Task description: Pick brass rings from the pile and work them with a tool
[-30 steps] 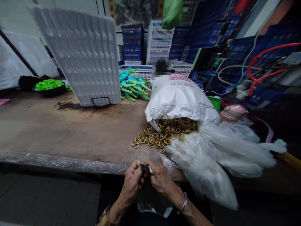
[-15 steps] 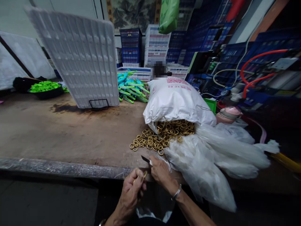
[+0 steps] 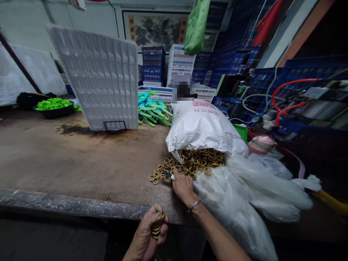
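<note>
In my left hand [image 3: 152, 229], just in front of the table edge, several brass-coloured rings [image 3: 156, 229] are stacked inside the curled fingers. My right hand [image 3: 182, 185] reaches over the ring pile [image 3: 195, 161], its fingers closed around a knife with a white handle [image 3: 172, 177] and a dark blade [image 3: 166, 174]. The blade tip lies over the rings at the pile's near side. Whether the right fingers also touch a ring is hidden. The pile spills from the mouth of a white woven sack [image 3: 206, 127] lying on its side.
Clear plastic bags [image 3: 239, 195] hang over the table edge at right. A ribbed white panel [image 3: 108, 79] stands on the wooden table [image 3: 67, 163]. Behind it lie blue-green strips [image 3: 152, 108], and a black bowl [image 3: 56, 110] holds green pieces. A pink-lidded container [image 3: 262, 143] stands right.
My right hand has moved forward from the table edge to the ring pile, still with the knife. My left hand has turned, showing several rings. The view has tilted up slightly.
</note>
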Demonstrator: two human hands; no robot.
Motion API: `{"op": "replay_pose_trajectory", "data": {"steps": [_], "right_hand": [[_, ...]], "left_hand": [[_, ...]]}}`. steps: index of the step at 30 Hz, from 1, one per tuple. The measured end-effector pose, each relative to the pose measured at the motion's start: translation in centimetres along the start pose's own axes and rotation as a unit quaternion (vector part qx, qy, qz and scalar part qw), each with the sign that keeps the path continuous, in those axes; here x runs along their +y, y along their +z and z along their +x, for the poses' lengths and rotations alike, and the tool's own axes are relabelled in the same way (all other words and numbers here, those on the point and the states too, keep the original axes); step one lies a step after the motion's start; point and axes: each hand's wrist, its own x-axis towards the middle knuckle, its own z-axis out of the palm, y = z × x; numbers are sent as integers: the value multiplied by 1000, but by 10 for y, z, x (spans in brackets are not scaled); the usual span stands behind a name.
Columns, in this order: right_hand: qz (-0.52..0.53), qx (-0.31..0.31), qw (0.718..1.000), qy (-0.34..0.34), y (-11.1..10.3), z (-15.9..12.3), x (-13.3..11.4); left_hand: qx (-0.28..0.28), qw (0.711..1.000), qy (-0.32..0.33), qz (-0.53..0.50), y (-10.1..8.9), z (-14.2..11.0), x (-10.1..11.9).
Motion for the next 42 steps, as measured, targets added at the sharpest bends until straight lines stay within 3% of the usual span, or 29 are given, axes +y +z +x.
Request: {"op": "replay_pose_trajectory", "data": {"steps": [7,14,19,24,28,30,33,35,39,42], "right_hand": [[48,-4,999,-23,7,-13,2],[115,13,991,-62,8,-29,1],[116,5,991,-59,6,-32,2],[220,35,973,-63,7,-30,6],[374,2,927,-43,2,-30,6],[450,-35,892,-26,-1,-32,5],[545,-113,830,22,-3,-39,2],[588,-164,791,47,-5,-43,0],[650,-234,719,73,-9,-50,-7],[677,-263,682,86,-10,-51,-10]], "left_hand": [[-10,998,-22,-56,-3,3,-1],[44,995,-29,-80,-8,7,-4],[35,995,-35,-85,-9,9,-3],[28,995,-33,-87,-9,9,-1],[18,1000,-5,-18,-3,10,4],[45,997,32,57,1,13,7],[116,969,109,191,4,20,8],[134,938,168,273,5,24,8],[70,887,244,386,5,24,7],[29,876,251,410,5,23,5]]}}
